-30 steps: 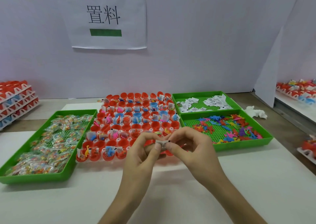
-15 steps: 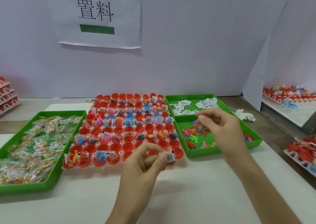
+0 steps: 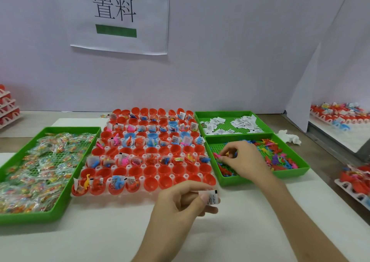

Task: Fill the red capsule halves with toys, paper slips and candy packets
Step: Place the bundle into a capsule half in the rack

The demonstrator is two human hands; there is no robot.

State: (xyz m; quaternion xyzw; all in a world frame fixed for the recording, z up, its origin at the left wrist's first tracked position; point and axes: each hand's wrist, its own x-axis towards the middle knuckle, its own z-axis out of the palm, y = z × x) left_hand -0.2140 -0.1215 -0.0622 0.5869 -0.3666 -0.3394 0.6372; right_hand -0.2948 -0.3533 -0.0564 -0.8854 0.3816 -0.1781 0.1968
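Observation:
A white rack of red capsule halves (image 3: 152,182) stands mid-table; several hold toys, slips or packets, and others in the front rows are bare. My left hand (image 3: 180,203) hovers in front of the rack and pinches a folded paper slip (image 3: 211,197) between thumb and fingers. My right hand (image 3: 243,160) reaches down into the green toy tray (image 3: 290,173), its curled fingertips among the small coloured toys (image 3: 274,155); whether it grips one is hidden. Behind that tray sits a green tray of paper slips (image 3: 230,124). At the left, candy packets (image 3: 40,165) fill another green tray.
A purple partition with a printed paper sign (image 3: 118,17) closes the back. Stacked racks of red capsules (image 3: 9,105) stand at the far left, filled racks (image 3: 340,115) at the right. A crumpled white scrap (image 3: 290,137) lies beside the toy tray.
My hands have parted: the right one left the slip and went over into the toy tray, lowering among the toys. The left one keeps the slip and has stayed in front of the rack.

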